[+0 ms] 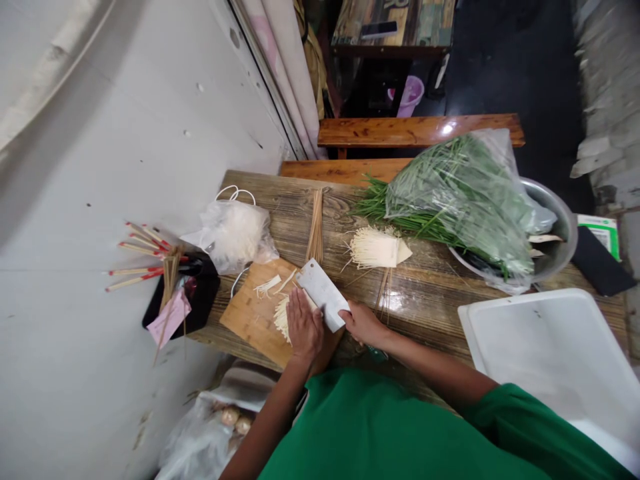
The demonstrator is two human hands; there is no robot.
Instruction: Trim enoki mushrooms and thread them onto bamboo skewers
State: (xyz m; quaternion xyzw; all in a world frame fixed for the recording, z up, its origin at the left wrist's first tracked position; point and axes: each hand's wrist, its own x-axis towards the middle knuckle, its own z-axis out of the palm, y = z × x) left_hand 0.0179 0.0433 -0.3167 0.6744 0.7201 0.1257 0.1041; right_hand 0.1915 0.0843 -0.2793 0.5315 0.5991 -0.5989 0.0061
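My left hand [304,323] lies flat with fingers stretched out over a bunch of enoki mushrooms [281,319], pressing it onto the wooden cutting board [245,310]. My right hand [364,323] is closed around the handle of a cleaver [321,292]. Its broad blade leans beside my left fingers, at the board's right side; the cutting edge is hard to see. Loose enoki strands [267,285] are scattered on the board's upper part. Beyond the cleaver, a pile of enoki wrapped in pale sheets [379,247] rests on the table. Thin bamboo skewers [316,223] lie behind the board.
A plastic bag [237,233] sits at the table's left, near a black holder [205,300] of sticks. Bagged green chives [450,193] overhang a metal bowl [567,233] at right. A white tray [545,333] occupies the near right. Benches [415,131] stand behind the table.
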